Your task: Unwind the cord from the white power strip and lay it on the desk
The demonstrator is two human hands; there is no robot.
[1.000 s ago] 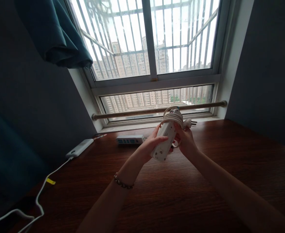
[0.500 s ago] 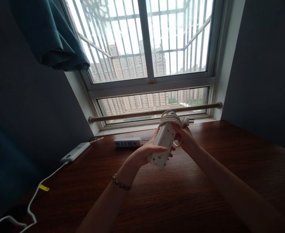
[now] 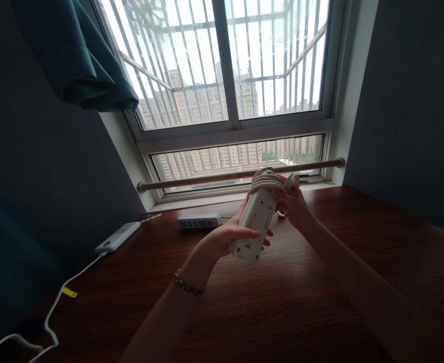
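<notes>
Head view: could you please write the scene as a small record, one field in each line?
Left hand: grips the white power strip by its body
Right hand: holds the off-white cord, beside the plug
Cord wraps: around the strip's far end
On the desk: blue-and-white power strip, white power bank with cable
Behind: window, bars outside
Upper left: blue curtain

Right hand has loads of room over the counter rightward; white device and cable clutter the left.
</notes>
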